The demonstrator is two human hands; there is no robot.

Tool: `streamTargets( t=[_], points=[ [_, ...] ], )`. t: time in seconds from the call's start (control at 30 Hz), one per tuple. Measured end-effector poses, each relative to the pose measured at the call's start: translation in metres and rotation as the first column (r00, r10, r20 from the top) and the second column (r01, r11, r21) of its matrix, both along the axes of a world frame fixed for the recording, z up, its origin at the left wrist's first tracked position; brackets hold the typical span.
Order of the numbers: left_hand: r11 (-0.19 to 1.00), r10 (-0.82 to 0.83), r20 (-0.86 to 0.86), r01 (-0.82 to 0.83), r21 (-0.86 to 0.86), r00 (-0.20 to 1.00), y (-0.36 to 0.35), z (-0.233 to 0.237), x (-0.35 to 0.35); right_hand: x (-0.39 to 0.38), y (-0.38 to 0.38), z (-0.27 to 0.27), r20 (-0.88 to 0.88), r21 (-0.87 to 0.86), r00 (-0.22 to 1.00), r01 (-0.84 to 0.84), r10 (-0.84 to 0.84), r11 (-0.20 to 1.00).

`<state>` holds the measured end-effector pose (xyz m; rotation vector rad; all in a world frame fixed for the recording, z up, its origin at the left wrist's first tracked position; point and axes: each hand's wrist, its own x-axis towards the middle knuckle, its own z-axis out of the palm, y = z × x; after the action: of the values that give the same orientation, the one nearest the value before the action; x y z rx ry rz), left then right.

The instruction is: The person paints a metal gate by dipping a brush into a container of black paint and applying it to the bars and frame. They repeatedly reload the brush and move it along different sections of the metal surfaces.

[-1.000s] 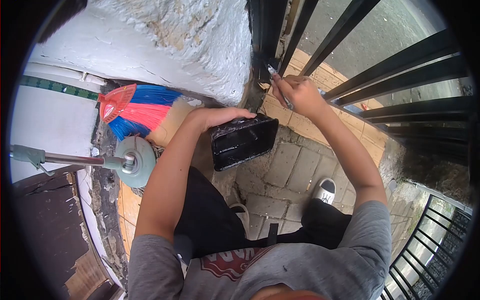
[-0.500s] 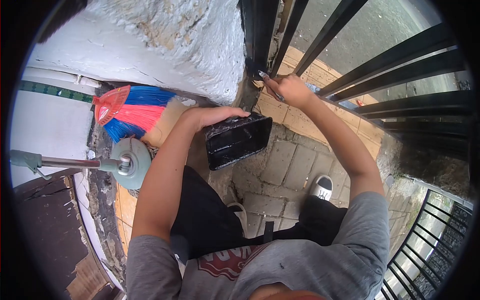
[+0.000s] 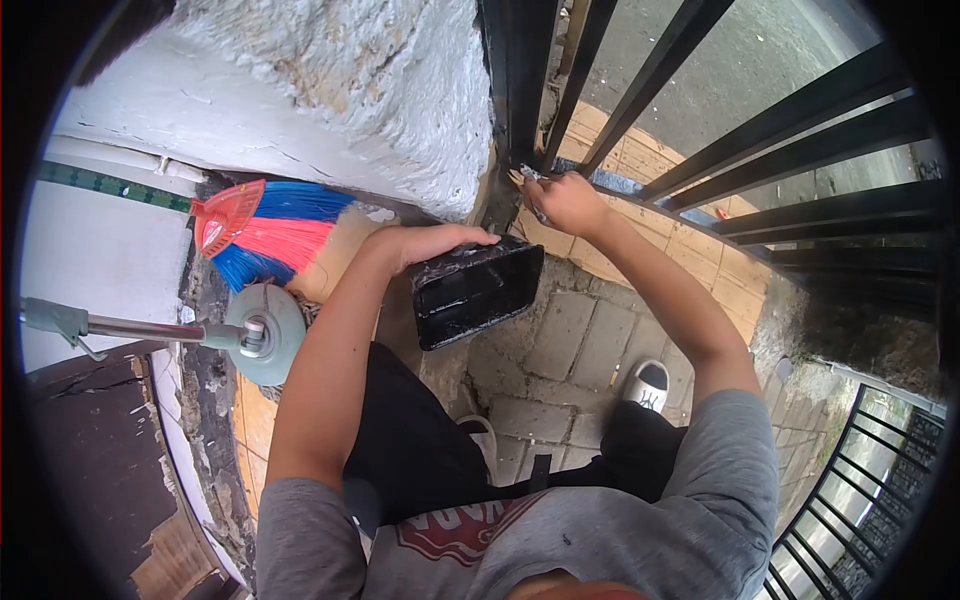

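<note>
My left hand (image 3: 445, 242) grips the near rim of a black rectangular tray (image 3: 478, 292), its thumb side along the upper edge. The tray is tilted, and wet-looking black smears coat its inside. My right hand (image 3: 565, 203) is closed on a thin paint-smeared tool (image 3: 532, 175), probably a brush; its tip is by the foot of the black gate post (image 3: 520, 90). The fingers hide much of the tool.
A red and blue broom (image 3: 275, 230) and a green-grey mop head (image 3: 265, 335) lie at the left beside the white wall (image 3: 380, 110). Black gate bars (image 3: 800, 110) rise at the upper right. Grey paving (image 3: 565, 335) lies below the tray.
My right hand has moved slightly down along the post's foot with the tool. The tray in my left hand has shifted slightly downward.
</note>
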<state>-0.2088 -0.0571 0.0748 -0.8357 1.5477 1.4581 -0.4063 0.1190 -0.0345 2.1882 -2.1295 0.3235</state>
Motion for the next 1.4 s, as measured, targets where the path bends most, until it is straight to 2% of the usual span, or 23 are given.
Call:
streamTargets(
  t=[0.1, 0.13, 0.23, 0.27, 0.3, 0.33, 0.37, 0.4, 0.5, 0.53, 0.63, 0.67, 0.77, 0.8, 0.9, 0.93, 1.03, 1.07, 1.17, 1.2, 1.3, 1.33, 1.4],
  points=[
    [0.999, 0.014, 0.043, -0.015, 0.028, 0.999, 0.001, -0.001, 0.004, -0.004, 0.007, 0.024, 0.087, -0.079, 0.996, 0.027, -0.02, 0.997],
    [0.998, 0.022, 0.042, -0.025, 0.052, 0.999, 0.003, 0.003, 0.003, -0.006, 0.005, 0.021, 0.059, 0.044, 0.996, 0.067, -0.07, 0.997],
    [0.999, 0.018, 0.01, -0.018, 0.031, 1.0, 0.008, 0.007, -0.002, -0.011, -0.001, 0.011, 0.064, 0.157, 0.991, 0.107, -0.118, 0.982],
    [1.0, 0.013, 0.002, -0.013, 0.004, 1.0, 0.006, 0.007, -0.001, -0.012, -0.002, 0.007, 0.008, 0.189, 0.997, 0.079, -0.082, 0.979],
    [1.0, 0.008, 0.013, -0.008, -0.015, 1.0, 0.003, 0.007, -0.002, -0.007, -0.003, 0.012, 0.096, -0.035, 0.992, 0.082, -0.078, 0.996],
    [1.0, 0.004, 0.031, -0.003, -0.027, 1.0, 0.002, 0.004, -0.001, 0.002, 0.001, 0.022, 0.188, -0.249, 0.981, 0.101, -0.054, 0.963],
    [0.999, 0.0, 0.05, 0.002, -0.034, 0.999, 0.002, 0.002, 0.002, 0.008, 0.004, 0.034, 0.273, -0.443, 0.962, 0.137, -0.012, 0.886],
    [1.0, 0.028, 0.041, -0.028, 0.007, 0.999, 0.002, 0.002, 0.003, 0.013, 0.0, 0.05, 0.269, -0.609, 0.962, 0.129, 0.051, 0.782],
    [0.999, 0.033, 0.04, -0.034, 0.027, 0.999, 0.001, 0.002, 0.0, 0.009, -0.003, 0.025, 0.196, -0.61, 0.98, 0.1, 0.028, 0.786],
    [0.999, 0.027, 0.031, -0.028, 0.037, 0.999, 0.002, 0.003, -0.001, 0.013, 0.0, 0.02, 0.076, -0.569, 0.997, 0.052, -0.01, 0.821],
    [1.0, 0.013, 0.013, -0.013, 0.021, 1.0, 0.003, 0.004, -0.004, 0.018, 0.001, 0.014, 0.16, -0.412, 0.987, 0.051, 0.017, 0.91],
    [1.0, 0.01, 0.019, -0.01, -0.008, 1.0, 0.002, 0.0, -0.002, 0.02, 0.001, 0.013, 0.224, -0.446, 0.974, 0.064, 0.042, 0.893],
    [1.0, 0.01, 0.037, -0.009, -0.026, 0.999, 0.0, 0.0, -0.001, 0.029, -0.011, 0.064, 0.088, -0.728, 0.993, 0.014, 0.073, 0.686],
    [1.0, 0.015, 0.038, -0.014, -0.016, 0.999, 0.001, 0.002, -0.001, 0.037, -0.013, 0.094, 0.054, -0.775, 0.998, 0.035, 0.011, 0.631],
    [0.999, 0.03, 0.016, -0.031, 0.042, 0.999, 0.002, 0.006, -0.002, 0.033, -0.015, 0.098, 0.061, -0.713, 0.997, 0.08, -0.053, 0.696],
    [0.999, 0.023, 0.021, -0.024, 0.032, 1.0, 0.002, 0.005, -0.003, 0.03, -0.016, 0.084, -0.029, -0.715, 0.996, 0.039, -0.086, 0.698],
    [1.0, 0.021, 0.033, -0.02, -0.009, 0.999, -0.001, -0.001, 0.0, 0.038, -0.008, 0.067, 0.094, -0.459, 0.989, 0.146, -0.115, 0.876],
    [0.999, 0.025, 0.033, -0.024, -0.025, 0.999, -0.001, -0.003, 0.001, 0.039, -0.007, 0.065, 0.165, -0.419, 0.974, 0.209, -0.152, 0.884],
    [0.999, 0.031, 0.027, -0.03, -0.027, 0.999, -0.001, -0.004, 0.001, 0.033, -0.013, 0.094, 0.07, -0.721, 0.997, 0.072, -0.031, 0.689],
    [1.0, 0.029, 0.026, -0.029, -0.009, 0.999, -0.002, -0.005, 0.001, 0.04, -0.012, 0.121, 0.075, -0.733, 0.996, 0.088, -0.049, 0.674],
    [0.999, 0.026, 0.031, -0.026, 0.02, 0.999, 0.001, 0.0, 0.0, 0.033, -0.013, 0.102, -0.014, -0.74, 0.998, 0.036, -0.069, 0.671],
    [0.999, 0.026, 0.032, -0.027, 0.019, 0.999, 0.0, 0.003, 0.0, 0.034, -0.012, 0.089, -0.073, -0.658, 0.988, 0.058, -0.139, 0.751],
    [1.0, 0.023, 0.016, -0.023, -0.014, 1.0, 0.0, 0.004, 0.0, 0.031, -0.012, 0.075, -0.095, -0.6, 0.986, 0.054, -0.138, 0.798]
  ],
)
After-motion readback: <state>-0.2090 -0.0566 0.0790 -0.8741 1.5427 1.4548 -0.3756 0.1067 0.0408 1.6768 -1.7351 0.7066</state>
